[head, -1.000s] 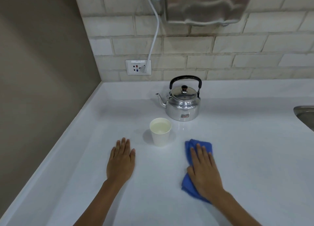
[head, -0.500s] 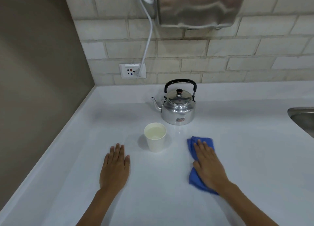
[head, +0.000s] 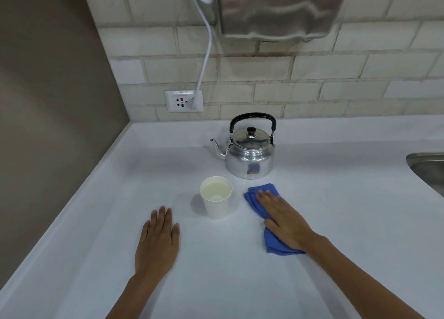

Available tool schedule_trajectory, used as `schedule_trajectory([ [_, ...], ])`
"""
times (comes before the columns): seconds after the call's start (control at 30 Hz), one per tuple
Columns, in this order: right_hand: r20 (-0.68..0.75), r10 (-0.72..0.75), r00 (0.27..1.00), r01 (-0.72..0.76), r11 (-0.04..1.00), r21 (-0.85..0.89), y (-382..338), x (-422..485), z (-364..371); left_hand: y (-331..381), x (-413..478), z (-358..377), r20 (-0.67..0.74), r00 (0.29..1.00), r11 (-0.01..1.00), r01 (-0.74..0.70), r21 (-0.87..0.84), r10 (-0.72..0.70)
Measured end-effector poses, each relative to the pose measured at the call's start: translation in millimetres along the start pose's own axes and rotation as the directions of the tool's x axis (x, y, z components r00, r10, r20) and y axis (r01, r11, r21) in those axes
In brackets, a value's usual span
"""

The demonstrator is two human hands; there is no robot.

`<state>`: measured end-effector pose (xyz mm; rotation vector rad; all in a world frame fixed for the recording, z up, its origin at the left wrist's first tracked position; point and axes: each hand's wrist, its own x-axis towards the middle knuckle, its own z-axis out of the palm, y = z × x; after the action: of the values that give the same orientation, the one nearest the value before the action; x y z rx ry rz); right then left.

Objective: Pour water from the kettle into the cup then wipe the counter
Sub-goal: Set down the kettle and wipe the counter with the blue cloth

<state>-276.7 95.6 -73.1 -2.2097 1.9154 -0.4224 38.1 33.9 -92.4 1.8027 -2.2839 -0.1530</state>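
R hand [head: 286, 219] is pressing flat, fingers open, on blue cloth [head: 274, 245] just right of water-filled cup [head: 216, 197]; L hand [head: 157, 242] is lying flat on counter [head: 348, 210], gripping nothing; kettle [head: 249, 154] is sitting beyond.

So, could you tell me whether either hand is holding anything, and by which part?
Nothing is gripped. The right hand lies flat on the cloth, pressing its middle; the left hand rests flat on the counter.

A kitchen: a white bench [head: 336, 210] against a pale brick wall [head: 312, 78], a metal kettle [head: 249, 160], a sink [head: 427, 167] edge at right, and a wall socket [head: 183, 101] with a cord [head: 204, 54] plugged in.
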Motion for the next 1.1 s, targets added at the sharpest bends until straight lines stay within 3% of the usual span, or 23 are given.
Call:
schedule_trajectory([
  [0.13, -0.045, 0.090, 0.995, -0.092, 0.995, -0.045, -1.0, 9.1, 4.0, 3.1, 1.5, 0.5, -0.005, 1.000, 1.000, 0.004, 0.030, -0.004],
  [0.53, 0.149, -0.204, 0.968, 0.205, 0.979, 0.007, -14.4, 48.3, 1.3, 0.1, 2.7, 1.1, 0.008, 1.000, 0.999, -0.004, 0.046, 0.004],
  [0.67, 0.004, 0.020, 1.000, -0.020, 1.000, -0.012, 4.9, 34.7, -2.8, 2.7, 0.6, -2.0, 0.018, 1.000, 1.000, 0.008, 0.027, -0.009],
  [0.77, -0.090, 0.211, 0.973, -0.216, 0.975, -0.058, -16.3, 28.2, 4.4, 5.1, 0.8, -2.8, 0.009, 1.000, 0.999, 0.015, 0.046, -0.016],
  [0.97, -0.163, 0.189, 0.968, -0.198, 0.979, -0.043, -100.9, -13.2, 34.3, 5.6, 0.7, -4.0, -0.006, 1.000, 1.000, 0.000, 0.005, 0.000],
  [1.1, -0.159, 0.248, 0.956, -0.272, 0.950, -0.154, -151.2, -40.6, 38.0, 5.0, 0.7, -3.3, 0.005, 1.000, 1.000, 0.000, -0.013, 0.000],
])
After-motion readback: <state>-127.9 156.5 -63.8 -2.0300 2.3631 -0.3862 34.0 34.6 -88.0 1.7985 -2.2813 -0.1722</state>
